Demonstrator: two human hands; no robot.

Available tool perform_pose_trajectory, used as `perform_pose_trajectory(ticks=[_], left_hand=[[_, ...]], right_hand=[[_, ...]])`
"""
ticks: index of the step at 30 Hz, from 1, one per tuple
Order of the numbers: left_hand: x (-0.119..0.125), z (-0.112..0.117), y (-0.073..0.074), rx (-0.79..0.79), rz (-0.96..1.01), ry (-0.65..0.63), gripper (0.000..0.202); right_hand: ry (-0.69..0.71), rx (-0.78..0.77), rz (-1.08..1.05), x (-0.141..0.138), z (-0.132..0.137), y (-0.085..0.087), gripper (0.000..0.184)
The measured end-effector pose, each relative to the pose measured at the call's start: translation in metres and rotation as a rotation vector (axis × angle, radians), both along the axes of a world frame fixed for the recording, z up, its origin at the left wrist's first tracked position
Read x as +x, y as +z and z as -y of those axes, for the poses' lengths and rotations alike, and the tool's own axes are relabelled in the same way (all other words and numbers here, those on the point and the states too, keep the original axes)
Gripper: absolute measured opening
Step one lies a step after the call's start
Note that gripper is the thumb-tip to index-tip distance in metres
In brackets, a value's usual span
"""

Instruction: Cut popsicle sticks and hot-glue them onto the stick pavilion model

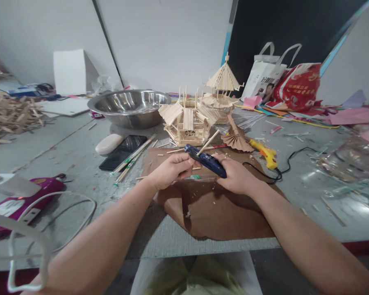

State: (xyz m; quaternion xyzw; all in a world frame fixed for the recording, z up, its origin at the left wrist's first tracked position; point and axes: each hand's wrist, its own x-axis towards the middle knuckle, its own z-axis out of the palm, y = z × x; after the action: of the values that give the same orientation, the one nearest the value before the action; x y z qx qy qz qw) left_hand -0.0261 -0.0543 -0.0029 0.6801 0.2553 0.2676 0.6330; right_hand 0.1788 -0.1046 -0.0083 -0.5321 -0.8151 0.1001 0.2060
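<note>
My right hand (237,177) is closed around a dark blue cutter tool (206,160), whose jaws grip a thin wooden stick (208,142) that points up and to the right. My left hand (171,170) is closed too, its fingers pinched against the tool's front end and the stick's lower part. Both hands hover over a sheet of brown paper (215,209) littered with wood chips. Just behind them stands a small house model of wooden sticks (187,121).
A second stick pavilion (223,88), a steel bowl (129,106), a black phone (123,151), a yellow glue gun (264,152) with a black cord, a brown paper fan (237,139), a purple device (21,196) at left, bags and coloured paper at back right.
</note>
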Motion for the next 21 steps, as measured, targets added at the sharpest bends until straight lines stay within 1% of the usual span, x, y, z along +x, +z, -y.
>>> perform_pose_trajectory(ticks=[5, 9, 13, 18, 21], left_hand=[[-0.0005, -0.0003, 0.0000, -0.058, 0.020, -0.014, 0.025], [-0.0010, -0.0010, 0.0004, -0.109, 0.027, -0.026, 0.025], [-0.0017, -0.0017, 0.0011, -0.148, 0.042, -0.032, 0.025], [-0.0021, -0.0012, 0.0033, -0.143, 0.042, -0.014, 0.026], [-0.0006, 0.0006, 0.0052, -0.085, 0.023, 0.015, 0.026]], right_hand=[[-0.009, -0.021, 0.003, 0.0006, 0.0011, 0.0005, 0.054], [-0.015, -0.024, 0.010, 0.0006, 0.0013, -0.0003, 0.051], [-0.052, -0.011, 0.023, -0.0015, 0.0023, -0.0007, 0.048], [-0.078, -0.020, 0.041, -0.0048, 0.0050, 0.0012, 0.046], [-0.107, -0.026, 0.060, -0.0065, 0.0067, 0.0034, 0.046]])
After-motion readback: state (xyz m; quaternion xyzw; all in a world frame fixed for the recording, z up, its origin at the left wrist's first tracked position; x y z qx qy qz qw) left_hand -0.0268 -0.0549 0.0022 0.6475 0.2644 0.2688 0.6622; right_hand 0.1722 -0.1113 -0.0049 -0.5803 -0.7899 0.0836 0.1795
